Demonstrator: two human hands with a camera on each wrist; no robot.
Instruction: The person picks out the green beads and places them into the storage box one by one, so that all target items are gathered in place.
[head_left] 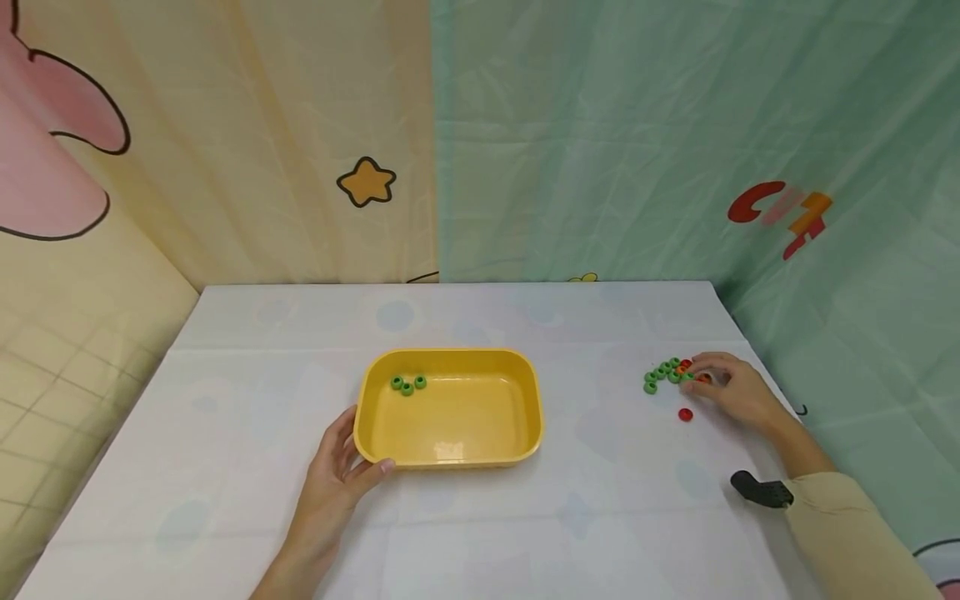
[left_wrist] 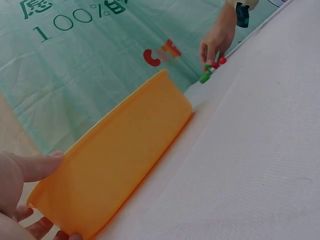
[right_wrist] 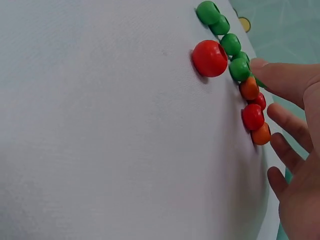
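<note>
My left hand point(head_left: 330, 475) holds a yellow tray point(head_left: 480, 358) at its near left corner, thumb at the rim and fingers along the side. Three green beads point(head_left: 407, 389) lie inside, towards the back left. Over at the right, my right hand point(head_left: 738, 390) is at a cluster of green, red and orange beads. Its thumb and index finger pinch a green bead point(right_wrist: 260, 83), which the thumb partly hides in the right wrist view. Two orange beads point(right_wrist: 249, 88) and red beads point(right_wrist: 253, 116) lie close by the fingers. One red bead point(head_left: 686, 414) sits apart, nearer the front.
A white cloth point(head_left: 600, 500) with pale blue spots covers the table. Printed curtains point(head_left: 570, 167) hang behind it and at both sides. A black strap-like piece point(head_left: 761, 490) sticks out from the right sleeve point(head_left: 855, 525).
</note>
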